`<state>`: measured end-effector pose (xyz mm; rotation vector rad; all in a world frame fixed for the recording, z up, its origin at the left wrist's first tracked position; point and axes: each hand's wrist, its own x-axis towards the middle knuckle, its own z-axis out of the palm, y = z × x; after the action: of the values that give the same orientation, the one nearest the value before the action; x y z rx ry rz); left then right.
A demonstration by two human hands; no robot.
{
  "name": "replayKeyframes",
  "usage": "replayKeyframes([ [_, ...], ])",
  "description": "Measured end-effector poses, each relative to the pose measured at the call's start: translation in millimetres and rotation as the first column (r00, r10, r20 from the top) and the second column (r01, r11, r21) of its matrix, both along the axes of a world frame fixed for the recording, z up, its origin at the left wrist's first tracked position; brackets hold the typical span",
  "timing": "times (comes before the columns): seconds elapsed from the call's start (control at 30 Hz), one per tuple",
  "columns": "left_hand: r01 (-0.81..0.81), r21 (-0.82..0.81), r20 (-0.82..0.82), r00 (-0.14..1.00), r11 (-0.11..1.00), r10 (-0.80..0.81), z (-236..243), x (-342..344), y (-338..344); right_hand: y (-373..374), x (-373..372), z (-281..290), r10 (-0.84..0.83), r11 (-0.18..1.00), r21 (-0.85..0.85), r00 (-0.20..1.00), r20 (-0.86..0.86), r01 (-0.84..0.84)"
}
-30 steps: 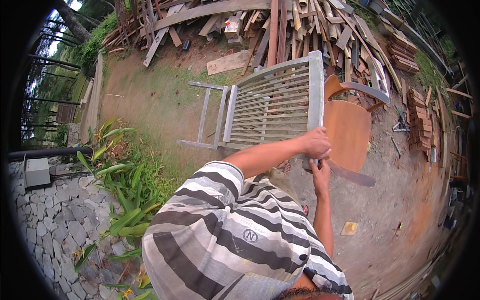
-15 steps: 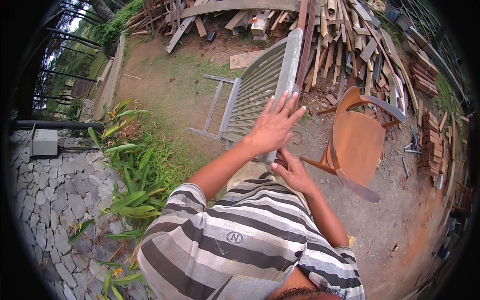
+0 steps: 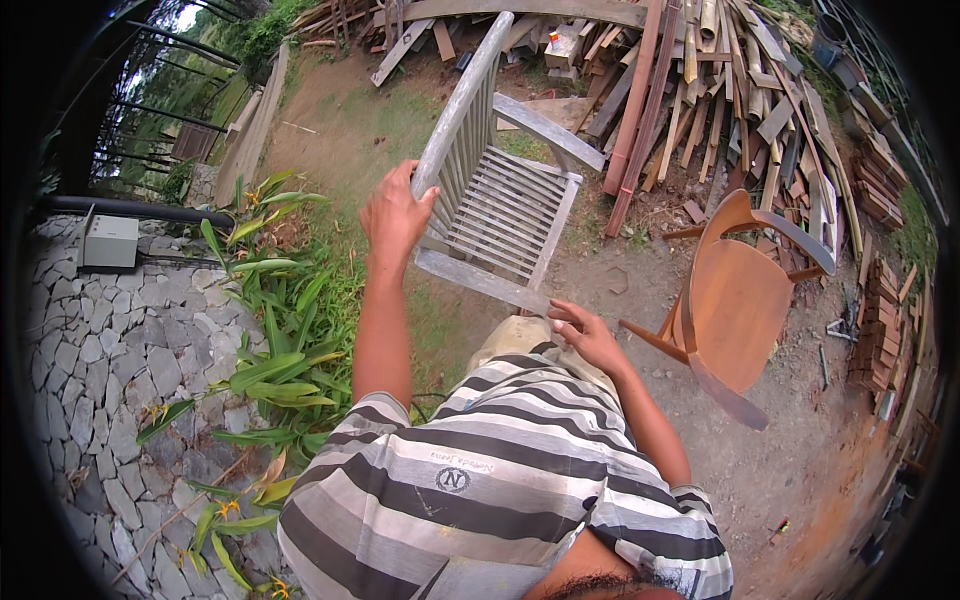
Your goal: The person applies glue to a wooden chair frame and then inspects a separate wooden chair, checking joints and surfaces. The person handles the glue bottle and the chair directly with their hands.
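Note:
A weathered grey wooden armchair with a slatted seat and back stands upright in front of me, its backrest to the left and its seat to the right. My left hand is closed round the near end of the backrest, thumb on the inner side, the other fingertips partly hidden. Nearer my body, my right hand has its bent fingers on the end of the near armrest. The armchair's legs are mostly hidden.
A brown wooden chair stands on the dirt to the right. Behind lies a large pile of planks, with stacked bricks at the far right. Leafy plants edge the stone paving, which carries a grey box.
The armchair has been turned, so its backrest now lies left and its seat right. My left hand, earlier spread flat on it, has moved left and closed on the backrest. The right stays near its place.

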<state>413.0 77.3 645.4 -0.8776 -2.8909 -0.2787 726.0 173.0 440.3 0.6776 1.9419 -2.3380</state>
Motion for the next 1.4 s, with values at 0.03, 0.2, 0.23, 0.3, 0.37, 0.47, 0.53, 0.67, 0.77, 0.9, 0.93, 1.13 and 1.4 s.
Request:
replayKeyframes([
  [0.03,-0.029,-0.005,-0.018,0.999,1.000,0.029,0,-12,-3,3,26,-26,-0.071,0.997,0.028,0.995,0.068,0.070],
  [0.2,-0.243,-0.061,-0.158,0.960,0.968,0.231,1,-100,-25,-4,186,-143,-0.539,0.824,0.168,0.659,0.524,0.541],
  [0.23,-0.264,-0.074,-0.206,0.948,0.962,0.244,-2,-126,-31,-13,221,-169,-0.631,0.725,0.182,0.536,0.560,0.664],
  [0.3,-0.310,-0.101,-0.311,0.912,0.945,0.266,-8,-180,-57,-40,284,-208,-0.688,0.516,0.167,0.290,0.665,0.840],
  [0.37,-0.329,-0.056,-0.298,0.907,0.943,0.299,-26,-230,-69,-75,361,-242,-0.679,0.134,0.236,-0.084,0.729,0.962],
  [0.47,-0.358,-0.009,-0.297,0.892,0.934,0.340,-43,-305,-101,-140,388,-242,-0.529,-0.086,0.263,-0.268,0.806,0.961],
  [0.53,-0.408,-0.009,-0.275,0.879,0.913,0.390,-41,-351,-122,-159,358,-224,-0.542,0.059,0.258,-0.186,0.820,0.964],
  [0.67,-0.521,-0.056,-0.188,0.844,0.852,0.503,-57,-442,-159,-186,277,-190,-0.645,0.316,0.331,-0.055,0.762,0.889],
  [0.77,-0.553,-0.064,-0.145,0.829,0.831,0.540,-72,-507,-185,-183,212,-163,-0.671,0.459,0.341,0.068,0.739,0.820],
  [0.9,-0.578,-0.083,-0.131,0.814,0.812,0.566,-97,-573,-219,-182,159,-132,-0.660,0.635,0.392,0.203,0.723,0.666],
  [0.93,-0.576,-0.093,-0.140,0.815,0.812,0.562,-103,-590,-228,-187,156,-127,-0.676,0.598,0.395,0.174,0.716,0.698],
  [1.13,-0.572,-0.164,-0.104,0.820,0.803,0.563,-150,-674,-265,-214,161,-86,-0.707,0.445,0.477,-0.030,0.706,0.758],
  [1.4,-0.578,-0.272,-0.050,0.807,0.770,0.588,-191,-736,-303,-240,136,-72,-0.701,0.514,0.556,-0.053,0.711,0.653],
])
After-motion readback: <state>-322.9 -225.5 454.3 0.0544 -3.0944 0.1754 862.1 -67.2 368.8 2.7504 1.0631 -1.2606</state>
